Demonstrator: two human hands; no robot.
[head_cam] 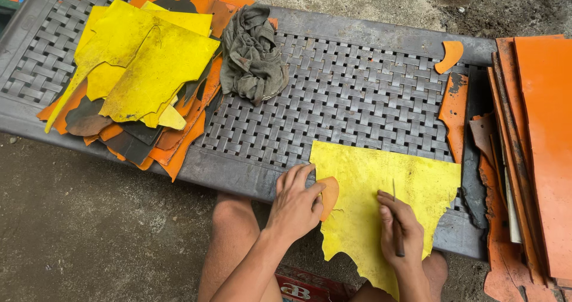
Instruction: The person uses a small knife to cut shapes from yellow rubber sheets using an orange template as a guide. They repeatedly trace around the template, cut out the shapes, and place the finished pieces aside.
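A yellow sheet [387, 189] lies on the near edge of a grey woven-pattern plastic table [357, 93], hanging over the front. My left hand [296, 203] presses a small curved orange template piece [329, 197] onto the sheet's left side. A thin pen-like tool [396, 224] is gripped in my right hand [399, 230], its tip resting on the sheet just right of the template.
A pile of yellow, orange and dark scraps [137, 69] covers the table's left end. A crumpled grey-green rag [253, 54] lies at the back. Orange sheets [536, 147] are stacked at the right, a small orange curved piece [450, 54] beside them. My knee [232, 230] is below.
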